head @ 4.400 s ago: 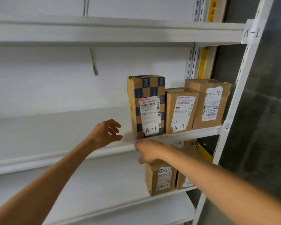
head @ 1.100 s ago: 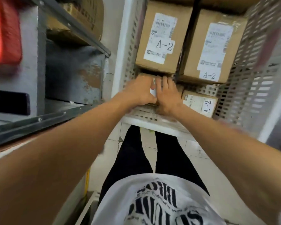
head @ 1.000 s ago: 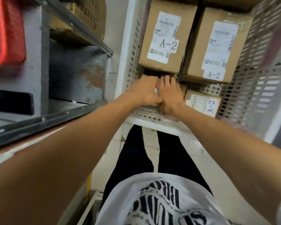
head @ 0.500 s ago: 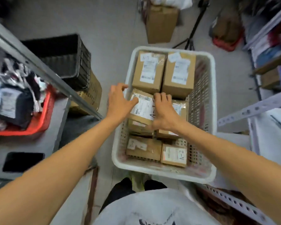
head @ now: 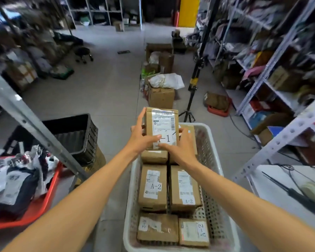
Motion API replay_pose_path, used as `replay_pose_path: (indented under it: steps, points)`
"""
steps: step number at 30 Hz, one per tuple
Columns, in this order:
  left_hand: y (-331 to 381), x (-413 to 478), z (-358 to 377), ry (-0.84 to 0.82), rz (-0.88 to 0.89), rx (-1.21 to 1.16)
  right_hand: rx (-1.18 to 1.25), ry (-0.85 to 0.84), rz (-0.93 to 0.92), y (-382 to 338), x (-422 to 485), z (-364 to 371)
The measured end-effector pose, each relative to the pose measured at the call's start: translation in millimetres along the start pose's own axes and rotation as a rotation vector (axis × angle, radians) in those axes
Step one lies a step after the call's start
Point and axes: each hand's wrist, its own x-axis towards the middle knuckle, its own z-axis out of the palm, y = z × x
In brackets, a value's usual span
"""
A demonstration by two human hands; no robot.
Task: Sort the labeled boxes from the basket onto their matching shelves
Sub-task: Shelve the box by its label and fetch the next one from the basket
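White shelving upright (head: 289, 131) climbs the right side of the view. The white basket (head: 210, 160) stands low in front of the person, just left of it. Four A-2 boxes (head: 153, 186) lie flat in the near half of the basket, two larger ones side by side and two smaller ones nearest the person. At least one more box lies at the far end under the hands, its mark hidden.

The A-1 box (head: 162, 128) is lifted clear above the far end of the basket and stands upright with its label (head: 163, 124) facing the camera. The left hand (head: 136, 140) grips its left side with the thumb laid across the front. The right hand (head: 180, 148) holds the lower right corner, its fingers (head: 183, 132) curled round the edge, so both hands are closed on this one box.

The step in hand looks like the pick: one box out, its mark read. The next move calls for carrying it to the shelf marked A-1, which is not in view here, and setting it down with the label outward. Many boxes are left, so the sort seems far from done
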Motion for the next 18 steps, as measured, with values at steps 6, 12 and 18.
replay_pose_path:
  steps: [6,12,18]
  points:
    - [11,-3,-3,-0.127,0.087,0.004,0.207,0.098,0.02,-13,-19,-20]
    - [27,1,-12,-0.32,0.074,-0.051,0.261,0.173,0.03,-32,-32,-46]
    - [37,-9,-3,-0.444,0.091,-0.073,0.222,0.279,0.255,-31,-68,-71]
